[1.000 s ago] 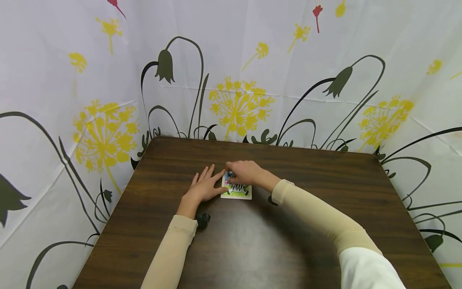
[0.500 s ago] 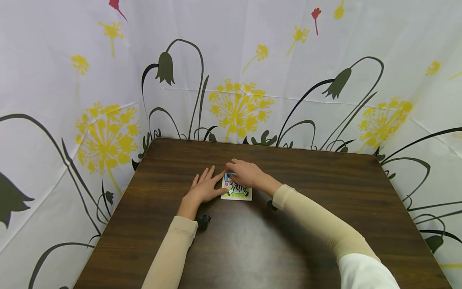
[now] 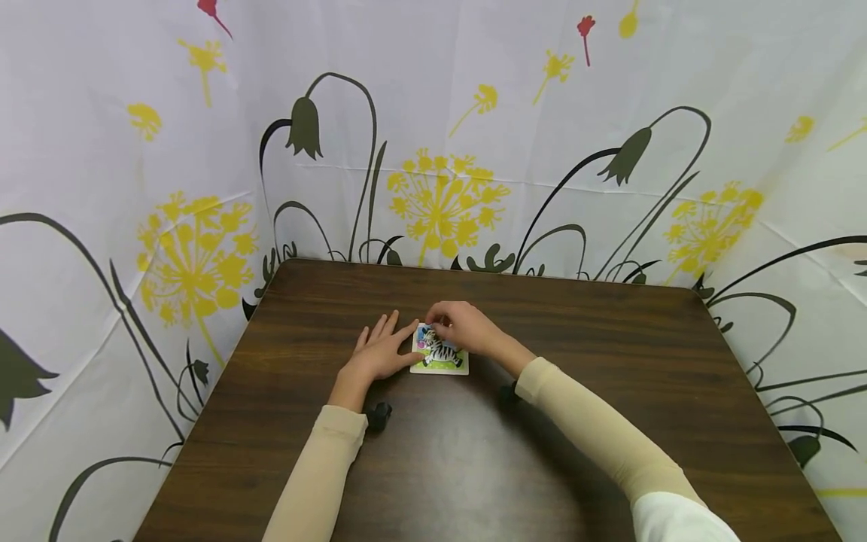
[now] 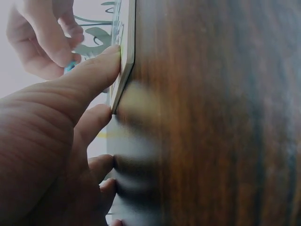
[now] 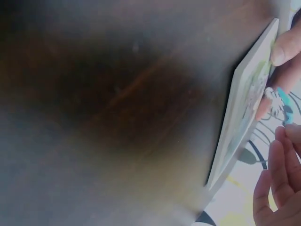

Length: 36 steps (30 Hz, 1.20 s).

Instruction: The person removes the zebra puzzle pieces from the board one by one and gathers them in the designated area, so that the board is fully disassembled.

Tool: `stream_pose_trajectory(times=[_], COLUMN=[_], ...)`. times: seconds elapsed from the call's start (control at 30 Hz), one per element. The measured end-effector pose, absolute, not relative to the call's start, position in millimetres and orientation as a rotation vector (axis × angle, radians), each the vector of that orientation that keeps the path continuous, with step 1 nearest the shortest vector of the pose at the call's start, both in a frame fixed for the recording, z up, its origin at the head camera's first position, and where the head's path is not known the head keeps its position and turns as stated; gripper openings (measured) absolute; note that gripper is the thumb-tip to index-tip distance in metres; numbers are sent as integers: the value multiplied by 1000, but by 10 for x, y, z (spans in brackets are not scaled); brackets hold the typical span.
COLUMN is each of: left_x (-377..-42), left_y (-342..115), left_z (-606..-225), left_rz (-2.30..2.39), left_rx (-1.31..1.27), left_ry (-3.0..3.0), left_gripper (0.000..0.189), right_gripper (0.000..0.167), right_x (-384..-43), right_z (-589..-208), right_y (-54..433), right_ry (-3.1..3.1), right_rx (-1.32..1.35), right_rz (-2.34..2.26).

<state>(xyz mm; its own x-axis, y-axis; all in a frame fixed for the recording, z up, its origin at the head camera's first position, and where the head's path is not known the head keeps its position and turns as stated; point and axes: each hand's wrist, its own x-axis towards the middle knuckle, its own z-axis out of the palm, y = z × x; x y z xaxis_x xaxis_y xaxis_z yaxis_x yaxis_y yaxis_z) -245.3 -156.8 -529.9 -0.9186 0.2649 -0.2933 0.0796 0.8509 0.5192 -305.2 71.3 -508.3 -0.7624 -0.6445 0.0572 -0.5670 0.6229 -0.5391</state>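
A small square zebra picture puzzle [image 3: 443, 354] lies flat on the table, its thick pale edge showing in both wrist views. My left hand [image 3: 379, 355] spreads beside it: the thumb rests on the board's near left part, and the index fingertip touches its upper left corner. The other fingers lie straight on the tabletop. Above the board's top, my right hand [image 3: 467, 327] pinches a small puzzle piece [image 5: 281, 104] with teal and black-and-white stripes. The right wrist view shows this piece raised off the board. In the left wrist view only a teal bit of the piece [image 4: 70, 66] shows.
The dark wood-grain table [image 3: 440, 459] extends around the board on all sides. A white curtain [image 3: 433, 113] printed with flowers hangs behind it and at both sides. A black wrist camera [image 3: 379, 416] sits under the left wrist.
My right hand has lifted slightly up and away from the board with the puzzle piece, uncovering more of the zebra picture. The left hand holds its place on the board.
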Motion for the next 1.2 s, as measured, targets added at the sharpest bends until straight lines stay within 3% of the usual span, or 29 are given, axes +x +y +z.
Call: stream_pose_trajectory(times=[0.37, 0.7, 1.2], left_x=[-2532, -2541, -2550], left_y=[-1572, -1583, -1589], left_z=[-5351, -5376, -5397], left_rz=[708, 690, 687], left_rx=[240, 230, 233], left_ry=[2658, 2639, 2646], left_gripper=[84, 86, 86], right_gripper=[17, 35, 23], right_x=[-3026, -3027, -3126], right_z=[-5113, -5130, -5127], right_y=[800, 743, 741], right_ry=[2664, 2632, 2556], right_rx=[-914, -888, -948], right_rz=[-974, -669, -663])
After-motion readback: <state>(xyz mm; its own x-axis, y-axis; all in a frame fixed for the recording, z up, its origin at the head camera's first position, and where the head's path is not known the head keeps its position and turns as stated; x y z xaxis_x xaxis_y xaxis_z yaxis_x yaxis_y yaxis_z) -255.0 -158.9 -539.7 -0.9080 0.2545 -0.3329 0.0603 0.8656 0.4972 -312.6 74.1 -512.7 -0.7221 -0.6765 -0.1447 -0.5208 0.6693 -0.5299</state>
